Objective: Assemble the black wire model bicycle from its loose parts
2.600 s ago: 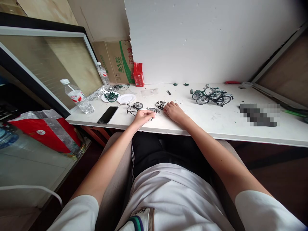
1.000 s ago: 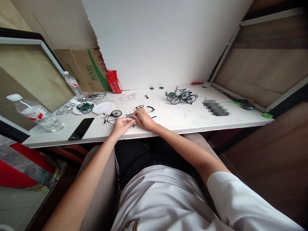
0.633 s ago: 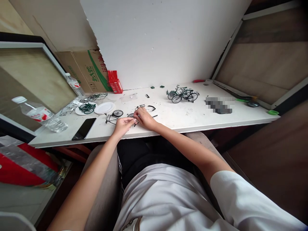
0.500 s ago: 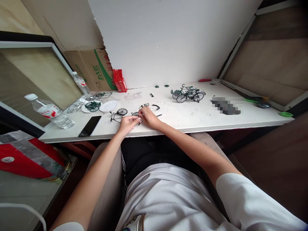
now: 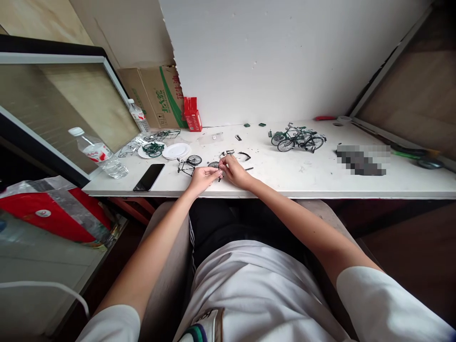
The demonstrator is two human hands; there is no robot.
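My left hand (image 5: pixel 204 179) and my right hand (image 5: pixel 235 172) meet fingertip to fingertip just above the white table, each pinching something small and dark that I cannot make out. Close to the left fingers lies a black model bicycle frame with a wheel (image 5: pixel 194 160). Another spoked wheel (image 5: pixel 213 165) shows partly behind the hands. Beyond the right hand are small black parts (image 5: pixel 227 153) and a curved black piece (image 5: pixel 244 156). A thin dark rod (image 5: pixel 249 169) lies to its right.
Assembled model bicycles (image 5: pixel 299 137) stand at the back right. On the left are a phone (image 5: pixel 149 177), a white plate (image 5: pixel 176 151), green parts (image 5: pixel 153 149) on another plate, and water bottles (image 5: pixel 103 154). A red box (image 5: pixel 193 115) stands by the wall.
The camera view has turned, so the table and everything on it appear shifted to the right. Both hands keep nearly the same pinching pose at the same place on the table.
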